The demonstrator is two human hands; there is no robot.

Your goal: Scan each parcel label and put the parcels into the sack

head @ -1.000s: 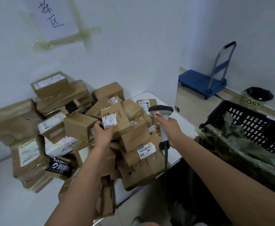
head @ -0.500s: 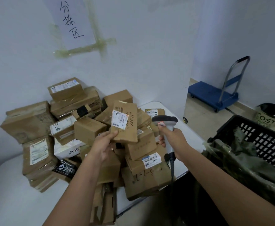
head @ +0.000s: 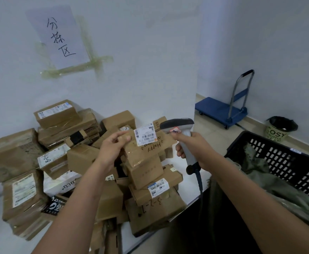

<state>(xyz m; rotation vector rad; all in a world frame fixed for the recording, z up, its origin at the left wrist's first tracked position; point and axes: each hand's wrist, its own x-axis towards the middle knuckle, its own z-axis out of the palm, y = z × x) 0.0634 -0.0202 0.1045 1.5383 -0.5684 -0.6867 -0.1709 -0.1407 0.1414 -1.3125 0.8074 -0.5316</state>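
Observation:
My left hand (head: 111, 149) grips a small brown cardboard parcel (head: 150, 146) above the heap, its white barcode label (head: 144, 133) turned up and toward the scanner. My right hand (head: 192, 147) grips the handle of a grey barcode scanner (head: 179, 126), whose head sits just right of the label, a short gap away. The scanner's dark cable hangs down past the table edge. A heap of brown parcels (head: 62, 162) covers the white table (head: 184, 191). The grey-green sack (head: 271, 182) lies open in a black crate at the right.
The black perforated plastic crate (head: 285, 158) stands right of the table. A blue folding trolley (head: 223, 110) and a small bin (head: 280, 128) with a black liner are on the floor by the far wall. A handwritten paper sign (head: 60, 36) is taped to the wall above the heap.
My left hand lifted the parcel off the heap and turned its label toward the scanner. My right hand brought the scanner up close to the label.

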